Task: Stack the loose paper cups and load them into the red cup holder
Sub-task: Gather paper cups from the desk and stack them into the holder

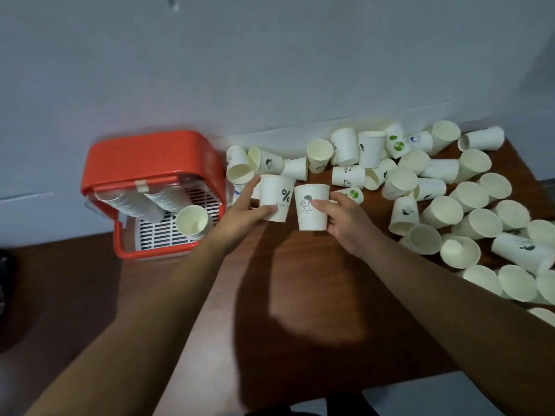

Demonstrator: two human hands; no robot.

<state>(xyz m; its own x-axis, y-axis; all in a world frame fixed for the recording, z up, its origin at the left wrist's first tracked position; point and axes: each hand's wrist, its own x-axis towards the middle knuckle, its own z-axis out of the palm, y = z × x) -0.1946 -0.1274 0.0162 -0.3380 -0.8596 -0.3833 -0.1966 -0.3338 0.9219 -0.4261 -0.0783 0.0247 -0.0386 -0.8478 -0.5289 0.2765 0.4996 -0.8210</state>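
Observation:
My left hand point(240, 217) grips a white paper cup with a percent sign point(274, 196), held upright above the table. Right beside it my right hand point(345, 220) grips a second upright cup with a small figure print point(310, 210); the two cups almost touch. The red cup holder point(150, 163) stands at the left against the wall, its lid raised. Inside it lie stacked rows of cups point(141, 205) and one stack whose open mouth point(192, 220) faces me. Several loose paper cups point(435, 187) lie scattered over the right half of the table.
The brown wooden table point(300, 289) has bare surface under my forearms. A grey wall point(270, 70) rises directly behind the holder and cups. The table's front edge point(390, 382) runs at the lower right, with grey floor beyond. A dark object point(6, 280) sits at the far left edge.

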